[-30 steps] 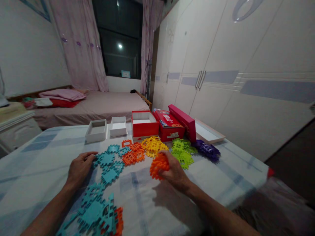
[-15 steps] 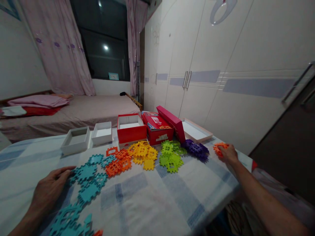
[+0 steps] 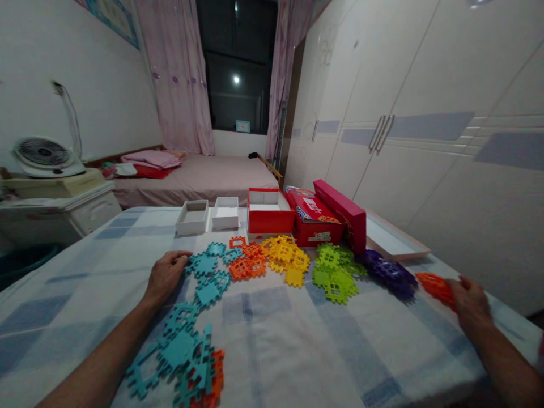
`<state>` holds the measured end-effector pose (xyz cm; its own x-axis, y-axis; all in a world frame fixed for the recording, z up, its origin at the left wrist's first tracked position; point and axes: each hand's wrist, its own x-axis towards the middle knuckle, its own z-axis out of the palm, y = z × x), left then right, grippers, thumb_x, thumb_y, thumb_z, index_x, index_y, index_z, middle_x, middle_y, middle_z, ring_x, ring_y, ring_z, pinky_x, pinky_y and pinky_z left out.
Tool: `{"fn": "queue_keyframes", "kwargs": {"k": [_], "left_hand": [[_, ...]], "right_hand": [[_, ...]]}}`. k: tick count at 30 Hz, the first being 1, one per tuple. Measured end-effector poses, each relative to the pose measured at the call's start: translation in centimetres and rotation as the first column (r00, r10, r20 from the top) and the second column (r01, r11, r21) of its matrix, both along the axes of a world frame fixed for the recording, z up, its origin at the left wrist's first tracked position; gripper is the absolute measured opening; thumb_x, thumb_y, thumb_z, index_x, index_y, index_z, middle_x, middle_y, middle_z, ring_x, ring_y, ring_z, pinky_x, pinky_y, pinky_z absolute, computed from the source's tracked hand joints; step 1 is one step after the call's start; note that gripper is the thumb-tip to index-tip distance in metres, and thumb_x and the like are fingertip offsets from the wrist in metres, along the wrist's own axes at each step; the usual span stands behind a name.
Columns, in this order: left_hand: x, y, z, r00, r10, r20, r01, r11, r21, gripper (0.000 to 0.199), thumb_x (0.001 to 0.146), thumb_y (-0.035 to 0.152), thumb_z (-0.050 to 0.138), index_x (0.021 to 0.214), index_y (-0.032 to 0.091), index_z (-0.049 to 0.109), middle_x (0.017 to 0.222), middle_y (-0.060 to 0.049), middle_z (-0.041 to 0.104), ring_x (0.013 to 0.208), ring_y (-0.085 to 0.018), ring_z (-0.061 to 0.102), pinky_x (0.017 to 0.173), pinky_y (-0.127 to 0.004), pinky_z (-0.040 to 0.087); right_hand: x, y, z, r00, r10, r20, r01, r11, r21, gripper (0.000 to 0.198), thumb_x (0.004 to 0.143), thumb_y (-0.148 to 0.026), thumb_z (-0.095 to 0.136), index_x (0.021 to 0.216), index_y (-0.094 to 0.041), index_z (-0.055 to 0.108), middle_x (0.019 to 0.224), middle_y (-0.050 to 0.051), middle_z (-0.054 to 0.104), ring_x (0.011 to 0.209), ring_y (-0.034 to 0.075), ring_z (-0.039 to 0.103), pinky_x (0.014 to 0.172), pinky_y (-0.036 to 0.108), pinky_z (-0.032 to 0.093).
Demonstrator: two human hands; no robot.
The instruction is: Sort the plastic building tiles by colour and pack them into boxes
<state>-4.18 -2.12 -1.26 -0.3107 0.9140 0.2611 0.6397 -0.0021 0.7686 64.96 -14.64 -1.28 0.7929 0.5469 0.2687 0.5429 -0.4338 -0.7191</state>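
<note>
By the surface's [image 3: 280,351] right edge, the right hand [image 3: 471,303] touches an orange stack [image 3: 436,288] — clamped or not, I can't tell. The left hand [image 3: 167,275] meets teal pieces [image 3: 204,264], grip unclear. Yellow pile [image 3: 284,254], green pile [image 3: 335,275], purple pile [image 3: 390,275] look grouped — toward the near edge, a teal-and-orange heap [image 3: 177,348] lies mixed.

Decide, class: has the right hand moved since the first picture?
Yes: the right hand has moved rightward, from left of the purple pieces to right of them.

on table [image 3: 280,340]: toy pieces [image 3: 294,277] before boxes [image 3: 271,222]; bed [image 3: 208,173] beyond table; wardrobe [image 3: 433,79] to right; fan [image 3: 45,154] to left.
</note>
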Motion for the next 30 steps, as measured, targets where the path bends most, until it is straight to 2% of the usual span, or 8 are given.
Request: {"fn": "queue_keyframes", "kwargs": {"k": [3,5,8,10,15,18,20,30], "left_hand": [[0.1,0.0,-0.1,1.000,0.001,0.010,-0.001,1.000,0.010,0.036,0.066,0.039,0.048,0.085,0.020,0.071,0.093,-0.007,0.071,0.085,-0.022,0.065,0.085,-0.033,0.049],[0.1,0.0,-0.2,1.000,-0.001,0.015,0.001,1.000,0.011,0.036,0.066,0.039,0.047,0.086,0.020,0.071,0.093,-0.006,0.071,0.084,-0.021,0.065,0.083,-0.032,0.049],[0.1,0.0,-0.2,1.000,-0.010,0.017,0.010,1.000,0.011,0.037,0.068,0.038,0.046,0.087,0.019,0.071,0.093,-0.006,0.072,0.085,-0.021,0.065,0.083,-0.032,0.049],[0.1,0.0,-0.2,1.000,-0.015,0.016,0.015,1.000,0.009,0.038,0.068,0.038,0.046,0.089,0.019,0.071,0.093,-0.007,0.072,0.085,-0.021,0.065,0.082,-0.032,0.049],[0.1,0.0,-0.3,1.000,-0.025,0.007,0.025,1.000,0.014,0.036,0.070,0.037,0.046,0.088,0.018,0.071,0.094,-0.007,0.071,0.084,-0.021,0.065,0.082,-0.032,0.049],[0.0,0.0,-0.5,0.999,-0.041,-0.001,0.041,0.999,0.026,0.036,0.071,0.037,0.045,0.089,0.018,0.070,0.094,-0.007,0.071,0.084,-0.020,0.065,0.080,-0.030,0.049],[0.0,0.1,-0.7,0.999,-0.052,-0.010,0.052,0.998,0.038,0.037,0.072,0.037,0.045,0.089,0.018,0.070,0.095,-0.007,0.071,0.085,-0.020,0.065,0.080,-0.030,0.049],[0.6,-0.2,-0.1,0.998,-0.057,-0.035,0.058,0.997,0.044,0.033,0.072,0.034,0.044,0.085,0.019,0.070,0.093,-0.007,0.070,0.086,-0.020,0.064,0.082,-0.030,0.048]], "right_hand": [[-1.8,0.1,0.6,0.965,-0.261,-0.020,0.262,0.964,0.048,0.073,0.064,-0.058,0.050,0.133,-0.033,0.044,0.132,0.018,0.047,0.122,0.048,0.040,0.091,0.068,0.034],[-4.7,0.3,1.8,0.946,-0.263,0.190,0.242,0.962,0.127,0.068,0.070,-0.055,0.050,0.133,-0.030,0.044,0.136,0.020,0.041,0.130,0.048,0.028,0.098,0.071,0.025],[-11.4,1.4,4.3,0.872,0.021,0.489,-0.126,0.975,0.183,0.059,0.080,-0.049,0.045,0.132,-0.020,0.044,0.131,0.021,0.045,0.129,0.040,0.034,0.103,0.058,0.030],[-16.9,2.4,5.6,0.791,0.244,0.561,-0.379,0.915,0.136,0.054,0.082,-0.047,0.047,0.126,-0.016,0.048,0.123,0.020,0.051,0.122,0.036,0.043,0.103,0.050,0.035],[-29.7,5.8,6.4,0.351,0.800,0.486,-0.848,0.492,-0.196,0.060,0.083,-0.047,0.053,0.134,-0.019,0.040,0.136,0.014,0.045,0.127,0.028,0.039,0.105,0.047,0.031],[-35.5,8.3,5.9,0.123,0.921,0.369,-0.891,0.266,-0.367,0.079,0.076,-0.057,0.061,0.140,-0.018,0.035,0.144,0.016,0.037,0.135,0.030,0.030,0.108,0.049,0.026],[-38.5,10.1,5.6,0.057,0.950,0.306,-0.874,0.196,-0.444,0.094,0.068,-0.065,0.065,0.142,-0.017,0.032,0.147,0.018,0.033,0.136,0.032,0.026,0.109,0.050,0.024],[-42.5,14.2,5.2,0.136,0.959,0.250,-0.666,0.275,-0.693,0.089,0.053,-0.070,0.071,0.119,-0.013,0.053,0.122,0.021,0.055,0.118,0.037,0.044,0.101,0.055,0.025]]}}
